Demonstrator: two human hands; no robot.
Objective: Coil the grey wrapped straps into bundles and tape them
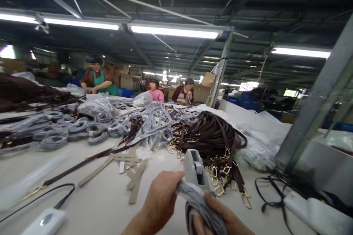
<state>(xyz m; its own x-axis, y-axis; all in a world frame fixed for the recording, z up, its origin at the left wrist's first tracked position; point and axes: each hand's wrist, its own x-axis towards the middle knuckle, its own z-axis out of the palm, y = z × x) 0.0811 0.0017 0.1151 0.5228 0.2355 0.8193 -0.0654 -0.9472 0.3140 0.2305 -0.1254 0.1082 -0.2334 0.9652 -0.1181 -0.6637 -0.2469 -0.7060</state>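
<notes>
In my right hand (224,214) is a coiled strap wrapped in clear plastic (205,207), with the thumb on top and fingers inside the loop. My left hand (160,200) is closed at the wrapped strap's upper left end; its fingertips are partly hidden. Just beyond both hands stands a grey tape dispenser (193,163). To its right lies a big pile of dark brown straps (212,132) with gold-coloured metal clasps (214,172) hanging toward me. Left of my left hand are several flat beige strips (138,176).
Many plastic-wrapped coils (96,132) spread across the table's left. A single brown strap (82,163) runs diagonally there. A white device with a cable (45,222) is at front left. A metal post (311,106) rises at right. Three people work behind the table.
</notes>
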